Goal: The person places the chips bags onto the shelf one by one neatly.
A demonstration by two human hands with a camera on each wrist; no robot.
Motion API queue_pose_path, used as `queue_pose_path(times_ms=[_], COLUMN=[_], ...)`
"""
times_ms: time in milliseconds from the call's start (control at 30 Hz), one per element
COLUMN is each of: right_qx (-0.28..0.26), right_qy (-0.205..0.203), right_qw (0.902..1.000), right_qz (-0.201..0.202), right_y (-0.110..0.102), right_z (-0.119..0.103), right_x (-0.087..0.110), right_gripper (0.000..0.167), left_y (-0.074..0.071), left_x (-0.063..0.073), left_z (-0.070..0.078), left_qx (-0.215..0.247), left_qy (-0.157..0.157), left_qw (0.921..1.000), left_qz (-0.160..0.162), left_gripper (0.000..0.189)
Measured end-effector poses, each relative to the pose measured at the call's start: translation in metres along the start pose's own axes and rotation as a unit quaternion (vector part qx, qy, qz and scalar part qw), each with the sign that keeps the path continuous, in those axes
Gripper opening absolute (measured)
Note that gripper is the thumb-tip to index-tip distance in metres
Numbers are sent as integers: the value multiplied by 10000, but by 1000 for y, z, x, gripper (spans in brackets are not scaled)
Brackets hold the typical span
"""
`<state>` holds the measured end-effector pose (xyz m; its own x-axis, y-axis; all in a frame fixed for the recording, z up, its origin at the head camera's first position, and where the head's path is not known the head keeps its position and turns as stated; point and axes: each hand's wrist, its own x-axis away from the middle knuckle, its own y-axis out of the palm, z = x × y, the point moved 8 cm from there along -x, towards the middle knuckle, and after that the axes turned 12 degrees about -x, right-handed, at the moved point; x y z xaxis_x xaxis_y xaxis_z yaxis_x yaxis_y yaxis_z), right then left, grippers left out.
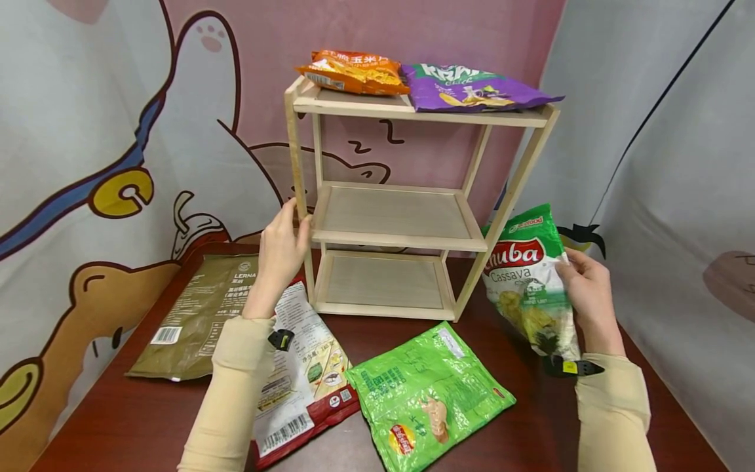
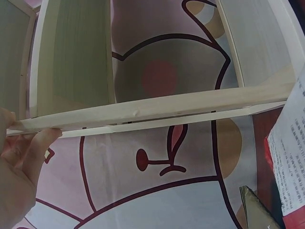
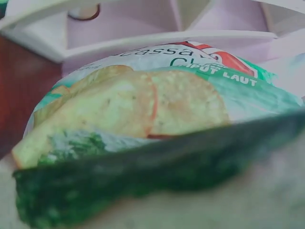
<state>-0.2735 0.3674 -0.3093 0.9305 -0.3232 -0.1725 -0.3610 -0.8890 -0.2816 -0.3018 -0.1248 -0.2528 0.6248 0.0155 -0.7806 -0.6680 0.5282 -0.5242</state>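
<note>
My left hand holds the left front post of a light wooden three-tier shelf. In the left wrist view, fingers and thumb of the left hand lie on either side of that post. To the right of the shelf, my right hand grips a green and white bag of cassava chips by its right edge. The bag is upright and slightly tilted, its upper left part behind the shelf's right front post. It fills much of the right wrist view, its printed front showing.
An orange snack bag and a purple chip bag lie on the top tier. On the brown table lie a green bag, a white and red bag and an olive-brown bag. Printed cloth walls surround the table.
</note>
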Motion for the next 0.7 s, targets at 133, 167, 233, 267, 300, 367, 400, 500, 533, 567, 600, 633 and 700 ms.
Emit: queue_pose_path(times_ms=[133,167,233,267,300,367,400,500,533,567,600,633,700], right_qx=[-913,-1099,-1161,-1200,-1178,-1026,-899,-572,-436,-364,-228,-140,26], right_qy=[111,160,227,269,335,452,480,583,603,619,647,678,745], right_qw=[9957,9938,9930,9924,9924,9934,9943,9958,9963,9965,9968,9969,9967], right_qz=[102,77,-16,-79,-140,-258,-318,-423,-433,-424,-405,-370,-321], right_y=[-4,-4,-3,-2,-1,1,1,2,1,1,0,-2,-5], right_z=[-1,0,4,6,10,18,23,38,43,47,50,53,57], right_x=[1,1,0,-1,-2,-3,-5,-9,-10,-11,-12,-13,-14], right_gripper=[50,51,53,53,54,55,55,56,56,56,56,56,57], left_y=[0,0,-1,-1,0,0,1,1,0,0,0,-1,-2], left_x=[0,0,0,0,0,0,0,0,0,0,0,0,-1], left_z=[0,0,0,0,0,-1,-1,0,0,1,1,1,2], left_qx=[11,13,5,0,-4,-1,2,8,6,-9,-19,-32,-50], left_qy=[8,7,7,7,5,2,-4,0,7,16,25,32,28], left_qw=[10000,10000,10000,10000,10000,10000,10000,10000,10000,10000,10000,10000,10000], left_qz=[14,15,27,22,15,-8,-14,-22,-20,-16,-5,10,15], left_gripper=[34,34,34,34,34,34,34,34,34,34,34,34,34])
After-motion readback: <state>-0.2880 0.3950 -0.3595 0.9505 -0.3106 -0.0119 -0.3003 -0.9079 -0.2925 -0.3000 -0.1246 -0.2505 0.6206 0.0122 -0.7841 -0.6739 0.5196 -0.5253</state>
